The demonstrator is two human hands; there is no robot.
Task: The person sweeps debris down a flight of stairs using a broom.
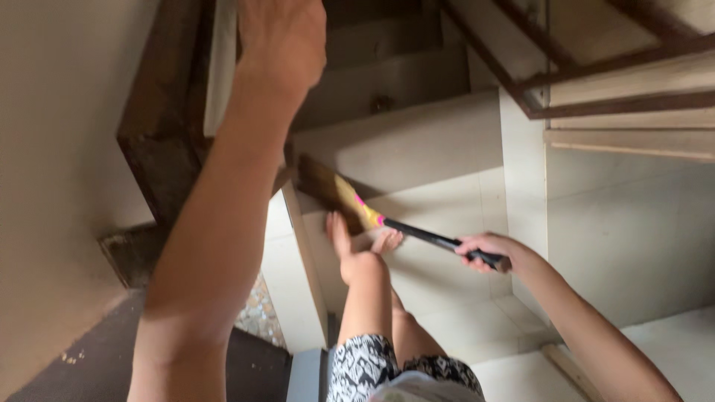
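Nearest: left forearm, raised up the middle of the view, left hand (pixel 279 41) at the top against a pale upright board (pixel 220 67) — grip hidden, cannot tell how far it is closed.
Surface: pale tiled steps (pixel 417 149) going down, dark wooden frame (pixel 160 149) at left, plain wall beyond.
Broom: broom (pixel 350 201) — brown bristles on a step, yellow-pink collar, black handle.
Right hand: right hand (pixel 488 251) closed round the handle end, arm stretched.
Below: bare feet, patterned shorts.
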